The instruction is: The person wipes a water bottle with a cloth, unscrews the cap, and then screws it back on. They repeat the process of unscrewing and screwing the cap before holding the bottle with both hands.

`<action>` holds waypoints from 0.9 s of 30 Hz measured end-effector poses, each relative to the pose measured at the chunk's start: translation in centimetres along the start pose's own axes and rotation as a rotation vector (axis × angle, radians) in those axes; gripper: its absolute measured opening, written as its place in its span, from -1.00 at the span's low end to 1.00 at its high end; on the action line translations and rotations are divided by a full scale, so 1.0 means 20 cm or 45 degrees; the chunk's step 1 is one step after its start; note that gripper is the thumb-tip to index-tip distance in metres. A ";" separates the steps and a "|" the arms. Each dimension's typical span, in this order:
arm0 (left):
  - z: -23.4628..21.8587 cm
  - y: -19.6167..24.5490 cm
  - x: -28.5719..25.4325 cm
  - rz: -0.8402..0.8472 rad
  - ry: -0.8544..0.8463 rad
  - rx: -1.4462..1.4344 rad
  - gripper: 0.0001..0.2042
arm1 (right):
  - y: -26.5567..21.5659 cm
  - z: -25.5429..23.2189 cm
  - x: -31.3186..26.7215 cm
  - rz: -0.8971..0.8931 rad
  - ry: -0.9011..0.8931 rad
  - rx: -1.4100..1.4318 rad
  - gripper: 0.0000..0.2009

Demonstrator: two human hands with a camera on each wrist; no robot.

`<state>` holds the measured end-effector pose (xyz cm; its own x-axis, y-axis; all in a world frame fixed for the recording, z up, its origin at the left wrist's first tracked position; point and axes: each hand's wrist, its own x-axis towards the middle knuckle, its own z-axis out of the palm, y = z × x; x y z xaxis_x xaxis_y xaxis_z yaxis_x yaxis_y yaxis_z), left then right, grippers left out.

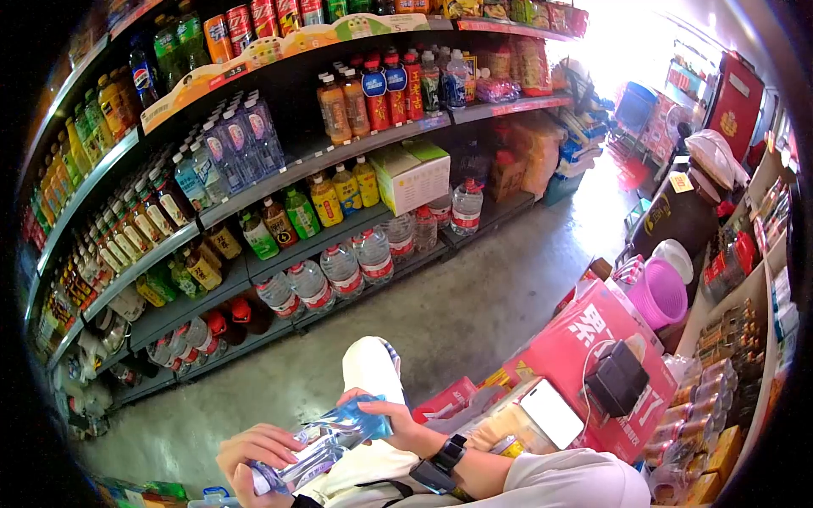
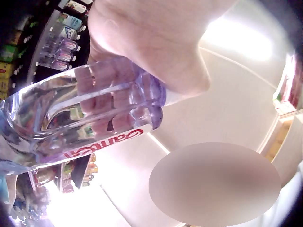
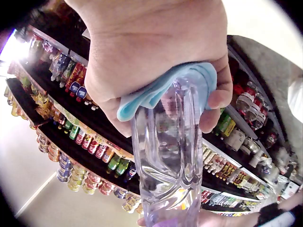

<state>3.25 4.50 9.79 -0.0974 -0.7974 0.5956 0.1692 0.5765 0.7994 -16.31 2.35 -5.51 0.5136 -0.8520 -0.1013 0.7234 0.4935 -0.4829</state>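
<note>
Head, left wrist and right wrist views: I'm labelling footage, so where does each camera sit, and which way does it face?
Head: on the head, looking forward and down past shelves; left hand, right hand and legs show.
Left wrist: on that wrist, looking along the bottle in the left hand, with ceiling beyond.
Right wrist: on that wrist, looking over the right hand at the blue cloth round the bottle's end; the left hand shows low down.
Both wrist views share bottle and shelves.
</note>
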 end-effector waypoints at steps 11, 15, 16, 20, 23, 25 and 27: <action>0.00 0.01 0.00 -0.002 0.010 0.016 -0.51 | 0.00 -0.01 0.01 -0.004 0.018 0.009 -0.62; 0.00 0.01 0.01 0.002 0.002 0.026 -0.51 | 0.01 -0.01 0.01 -0.009 0.014 0.017 -0.62; 0.01 0.01 0.01 0.002 0.002 0.026 -0.51 | 0.00 -0.01 0.01 -0.010 0.016 0.010 -0.62; 0.02 0.03 0.01 -0.011 0.013 0.026 -0.51 | 0.00 0.00 0.00 -0.004 0.011 0.011 -0.63; -0.01 -0.06 0.02 0.056 0.003 -0.004 -0.51 | 0.00 -0.02 0.00 -0.008 0.010 -0.012 -0.63; -0.02 -0.12 0.00 0.151 0.039 -0.069 -0.58 | 0.01 -0.03 0.00 -0.031 0.063 -0.038 -0.63; 0.00 -0.09 -0.01 0.088 0.060 -0.097 -0.56 | 0.02 -0.03 0.00 -0.026 0.129 -0.062 -0.57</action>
<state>3.03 3.51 8.24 -0.0369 -0.7648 0.6432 0.2480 0.6165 0.7473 -16.27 2.44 -6.32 0.4475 -0.8765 -0.1773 0.7090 0.4686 -0.5271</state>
